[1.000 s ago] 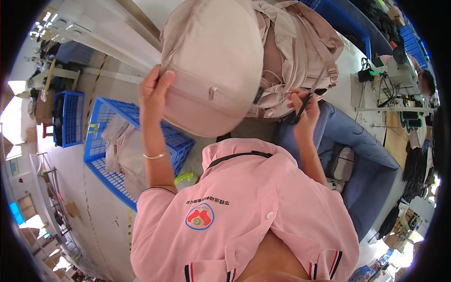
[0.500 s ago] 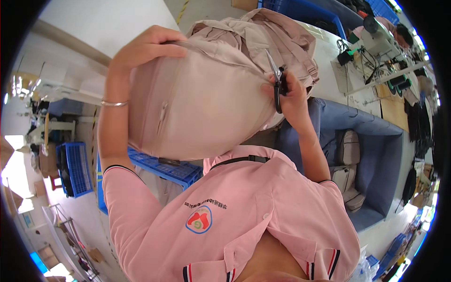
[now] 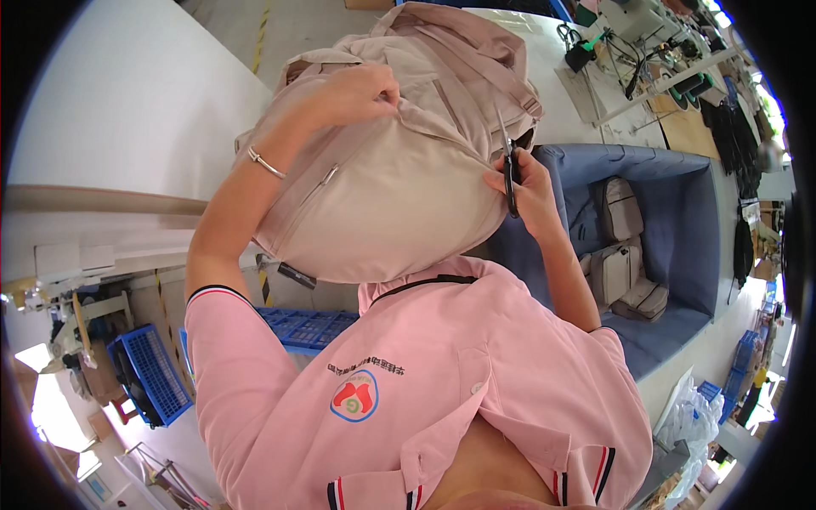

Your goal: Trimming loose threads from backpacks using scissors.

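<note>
A large beige-pink fabric backpack (image 3: 399,204) bulges in front of my chest, with its straps and folds of cloth bunched toward the far side. My left hand (image 3: 361,95) reaches over it from the left, fingers curled in and closed on the cloth along its upper seam. At the bag's right edge, my right hand (image 3: 531,191) grips black-handled scissors (image 3: 511,174), blades pointing away from me. The thumb of that hand presses against the bag's edge. A short zip pull (image 3: 330,175) and a dark tag (image 3: 297,275) show on the near left side.
Right of me stands a blue-grey padded bin (image 3: 680,229) holding several small beige pouches (image 3: 622,208). Beyond it, a sewing machine (image 3: 633,21) and thread spools (image 3: 690,87) sit on a worktable (image 3: 544,64). A white surface (image 3: 136,102) lies left, and a blue crate (image 3: 306,327) below the bag.
My left hand has shifted right from the bag's left edge and its fingers have closed on the cloth. The bag has turned and tilted slightly. The scissors stay in my right hand.
</note>
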Demonstrator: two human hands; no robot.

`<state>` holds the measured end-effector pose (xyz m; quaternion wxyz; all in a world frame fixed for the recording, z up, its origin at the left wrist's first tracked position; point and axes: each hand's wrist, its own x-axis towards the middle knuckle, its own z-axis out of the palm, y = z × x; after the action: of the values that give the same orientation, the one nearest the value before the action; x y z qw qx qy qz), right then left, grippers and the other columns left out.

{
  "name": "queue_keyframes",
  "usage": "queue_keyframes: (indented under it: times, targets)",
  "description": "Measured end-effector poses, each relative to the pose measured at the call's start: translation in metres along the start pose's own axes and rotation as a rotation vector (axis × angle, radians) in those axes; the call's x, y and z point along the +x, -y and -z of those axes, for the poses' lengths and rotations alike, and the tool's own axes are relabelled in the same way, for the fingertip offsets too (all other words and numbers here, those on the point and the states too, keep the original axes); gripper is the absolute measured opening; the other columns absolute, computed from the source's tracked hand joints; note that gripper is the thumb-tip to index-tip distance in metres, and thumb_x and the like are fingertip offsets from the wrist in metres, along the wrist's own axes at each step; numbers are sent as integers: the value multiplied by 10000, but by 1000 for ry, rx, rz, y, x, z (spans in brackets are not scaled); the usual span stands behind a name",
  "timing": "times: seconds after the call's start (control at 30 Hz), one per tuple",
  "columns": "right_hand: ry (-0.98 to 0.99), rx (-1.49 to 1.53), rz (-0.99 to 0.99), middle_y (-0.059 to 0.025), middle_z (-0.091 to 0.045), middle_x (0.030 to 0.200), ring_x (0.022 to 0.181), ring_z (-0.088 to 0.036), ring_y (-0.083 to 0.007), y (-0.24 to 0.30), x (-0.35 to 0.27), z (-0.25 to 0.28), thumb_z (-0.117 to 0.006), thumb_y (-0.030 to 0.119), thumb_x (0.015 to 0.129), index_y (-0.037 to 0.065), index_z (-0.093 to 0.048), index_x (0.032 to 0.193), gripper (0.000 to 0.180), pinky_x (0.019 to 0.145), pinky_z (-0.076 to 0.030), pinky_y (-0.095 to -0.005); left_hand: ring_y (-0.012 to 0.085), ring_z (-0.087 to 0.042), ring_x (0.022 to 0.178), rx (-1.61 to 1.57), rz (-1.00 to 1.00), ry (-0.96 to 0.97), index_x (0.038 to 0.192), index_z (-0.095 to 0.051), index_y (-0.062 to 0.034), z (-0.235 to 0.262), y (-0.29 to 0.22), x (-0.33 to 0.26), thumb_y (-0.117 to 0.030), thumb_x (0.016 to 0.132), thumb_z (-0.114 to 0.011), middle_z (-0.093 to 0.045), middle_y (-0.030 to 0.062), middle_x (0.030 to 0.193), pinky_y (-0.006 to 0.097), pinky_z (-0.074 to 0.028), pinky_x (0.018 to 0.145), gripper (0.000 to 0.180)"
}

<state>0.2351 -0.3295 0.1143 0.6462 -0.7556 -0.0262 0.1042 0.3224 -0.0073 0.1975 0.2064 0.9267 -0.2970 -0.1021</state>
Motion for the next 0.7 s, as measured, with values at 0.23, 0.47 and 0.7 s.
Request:
queue_keyframes:
  times: [0.23, 0.47, 0.7]
  targets:
    - [-220, -543, 406, -106, -631, 889, 818, -632, -308, 39, 14, -29, -802, 152, 761, 30, -597, 954, 308, 688, -501, -376, 181, -508, 872, -178, -190, -263, 862, -525, -24, 1, 19, 10, -122, 925, -604, -546, 34, 983, 323, -427, 793, 140]
    - [-77, -455, 332, -112, -693, 819, 722, -656, -337, 38, 51, -81, -785, 207, 781, 60, -587, 912, 279, 652, -511, -393, 136, -486, 792, -379, -202, -101, 868, -515, -20, 4, -14, 16, -136, 939, -598, -534, 20, 884, 287, -421, 716, 159]
    - [-75, -15, 245, -135, -648, 772, 674, -607, -235, -37, 68, -68, -776, 201, 839, -11, -610, 932, 286, 667, -477, -321, 215, -602, 953, -370, 172, -541, 1012, -636, -37, -100, 12, -15, -129, 924, -607, -641, 73, 975, 298, -476, 851, 130]
